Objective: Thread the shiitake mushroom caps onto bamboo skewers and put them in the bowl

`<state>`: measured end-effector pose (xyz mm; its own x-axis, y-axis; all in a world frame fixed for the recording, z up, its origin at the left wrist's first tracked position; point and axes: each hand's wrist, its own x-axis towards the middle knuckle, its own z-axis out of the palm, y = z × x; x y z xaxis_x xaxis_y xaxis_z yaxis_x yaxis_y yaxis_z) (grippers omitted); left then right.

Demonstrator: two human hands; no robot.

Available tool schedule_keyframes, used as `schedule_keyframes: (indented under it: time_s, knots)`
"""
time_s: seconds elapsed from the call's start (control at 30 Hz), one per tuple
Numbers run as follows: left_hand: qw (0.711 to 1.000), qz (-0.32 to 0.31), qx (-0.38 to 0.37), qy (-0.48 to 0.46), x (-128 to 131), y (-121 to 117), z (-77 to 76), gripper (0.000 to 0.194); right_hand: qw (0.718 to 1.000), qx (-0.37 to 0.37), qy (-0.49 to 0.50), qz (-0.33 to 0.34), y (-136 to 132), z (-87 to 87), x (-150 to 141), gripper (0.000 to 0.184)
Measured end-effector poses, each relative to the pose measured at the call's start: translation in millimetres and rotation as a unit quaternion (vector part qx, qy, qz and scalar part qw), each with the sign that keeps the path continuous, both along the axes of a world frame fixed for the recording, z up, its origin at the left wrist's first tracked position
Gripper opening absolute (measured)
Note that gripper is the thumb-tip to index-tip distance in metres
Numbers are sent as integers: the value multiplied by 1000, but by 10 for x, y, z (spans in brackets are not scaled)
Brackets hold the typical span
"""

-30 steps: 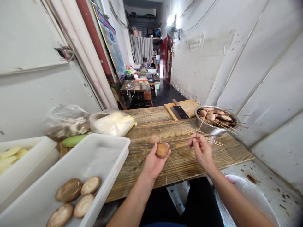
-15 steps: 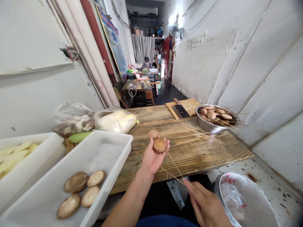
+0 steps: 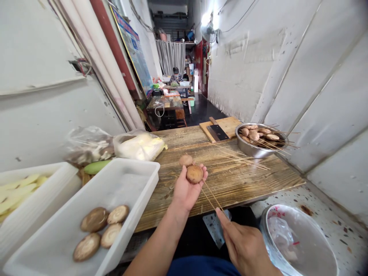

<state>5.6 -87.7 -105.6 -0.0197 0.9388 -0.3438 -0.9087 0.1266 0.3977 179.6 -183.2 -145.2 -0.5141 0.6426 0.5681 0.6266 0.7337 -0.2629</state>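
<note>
Near right, I've got the right hand (image 3: 247, 241) closed on two thin skewers (image 3: 212, 194) angled up to the left hand. White tray (image 3: 126, 184) near left, four mushrooms (image 3: 94, 219) inside. Mid-scene, my left hand (image 3: 184, 193) cups a brown mushroom (image 3: 194, 174), fingers curled; second mushroom (image 3: 186, 160) just beyond. Farther right: loose skewers (image 3: 247, 160), then steel bowl (image 3: 255, 152) of skewered mushrooms (image 3: 253, 135), cleaver (image 3: 217, 133) on chopping board (image 3: 230, 128). Far back, a person (image 3: 176, 78) at a table.

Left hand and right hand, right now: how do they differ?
The left hand is palm up; the right hand shows its back. The left cradles a brown mushroom; the right grips thin sticks. The left is over the tabletop, the right nearer the body. Both are bare.
</note>
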Motion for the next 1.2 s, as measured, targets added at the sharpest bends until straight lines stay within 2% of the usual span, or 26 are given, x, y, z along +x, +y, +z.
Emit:
schedule_keyframes:
  time_s: [0.33,0.8,1.2]
  knots:
    - [999,22,11,-41,59,29,17,26,1000,6,3,-6,4,-1,-39,47]
    - [999,15,11,-39,86,6,19,26,1000,9,4,-17,0,-3,-57,53]
    - [999,17,15,-41,90,3,10,26,999,26,-5,-22,-5,16,-67,46]
